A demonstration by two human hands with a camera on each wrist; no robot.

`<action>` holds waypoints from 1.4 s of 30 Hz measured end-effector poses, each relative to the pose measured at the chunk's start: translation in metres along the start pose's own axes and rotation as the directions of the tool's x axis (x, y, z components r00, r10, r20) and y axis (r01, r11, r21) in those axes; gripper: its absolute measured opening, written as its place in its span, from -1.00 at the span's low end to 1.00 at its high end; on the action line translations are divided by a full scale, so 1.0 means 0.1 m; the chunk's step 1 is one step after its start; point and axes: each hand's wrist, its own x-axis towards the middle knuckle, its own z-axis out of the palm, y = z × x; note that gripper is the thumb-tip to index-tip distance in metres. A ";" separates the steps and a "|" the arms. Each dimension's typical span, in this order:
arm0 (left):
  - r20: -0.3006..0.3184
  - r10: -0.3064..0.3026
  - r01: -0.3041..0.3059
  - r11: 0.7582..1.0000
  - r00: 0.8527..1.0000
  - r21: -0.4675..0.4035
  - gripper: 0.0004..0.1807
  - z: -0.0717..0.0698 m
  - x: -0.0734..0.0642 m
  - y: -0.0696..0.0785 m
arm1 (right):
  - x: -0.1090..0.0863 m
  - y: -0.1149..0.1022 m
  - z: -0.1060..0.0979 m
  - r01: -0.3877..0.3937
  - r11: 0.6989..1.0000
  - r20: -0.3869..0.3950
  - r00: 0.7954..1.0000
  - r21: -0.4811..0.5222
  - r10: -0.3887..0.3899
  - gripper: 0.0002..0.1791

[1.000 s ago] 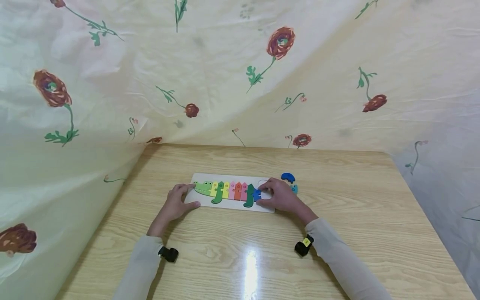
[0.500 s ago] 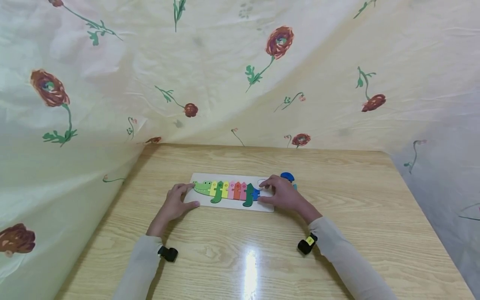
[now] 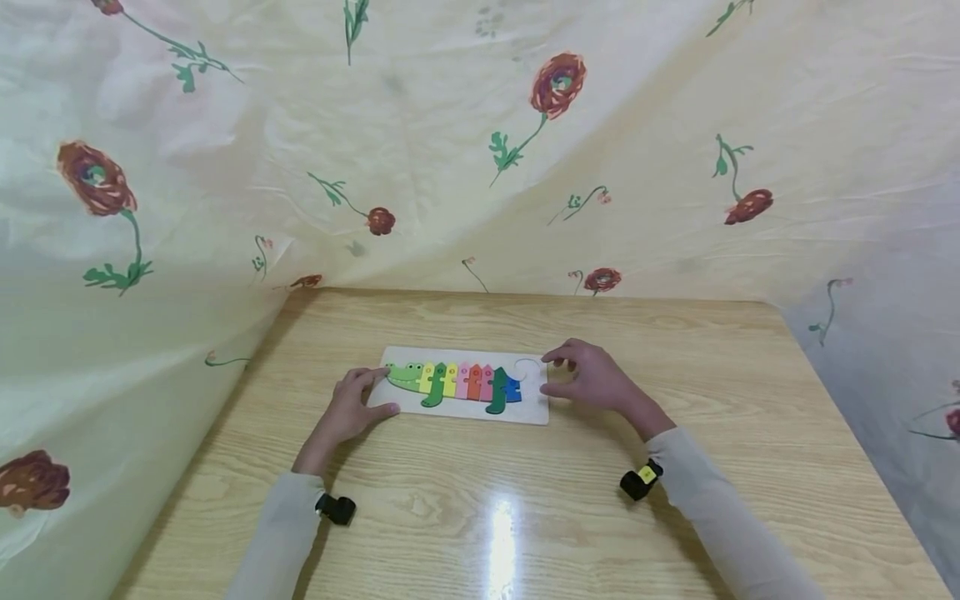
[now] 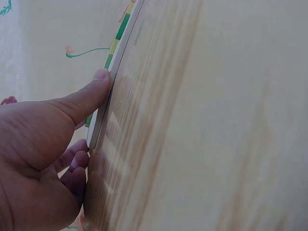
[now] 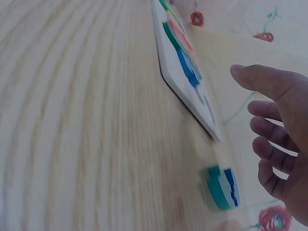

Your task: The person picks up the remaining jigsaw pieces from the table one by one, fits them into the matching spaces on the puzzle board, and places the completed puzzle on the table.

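A white puzzle board [image 3: 531, 410] lies on the table, bearing a row of coloured crocodile pieces, from the light green head [image 3: 405, 377] to a blue piece [image 3: 513, 390]. To the right of that piece, a curled tail outline shows bare. My left hand [image 3: 348, 408] holds the board's left end, thumb at the near edge, forefinger by the crocodile's head. My right hand [image 3: 592, 379] hovers at the board's right end, fingers apart and nothing between them. The right wrist view shows a teal puzzle piece [image 5: 220, 191] and a blue puzzle piece [image 5: 232, 185] close together beyond the board's end.
The wood-grain table [image 3: 420, 517] extends around the board. A flowered cloth [image 3: 450, 150] hangs behind it and along the left and right sides. In the head view, my right hand hides the loose pieces.
My right hand has let go of the blue piece on the board and moved right, over the loose pieces, which it now covers. The left hand has stayed in place.
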 end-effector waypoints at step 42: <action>0.001 -0.016 0.016 1.000 1.000 0.000 -0.17 0.00 -0.02 0.03 | -0.40 0.60 -0.15 -0.120 0.993 -0.053 0.992 -0.014 0.119 -0.24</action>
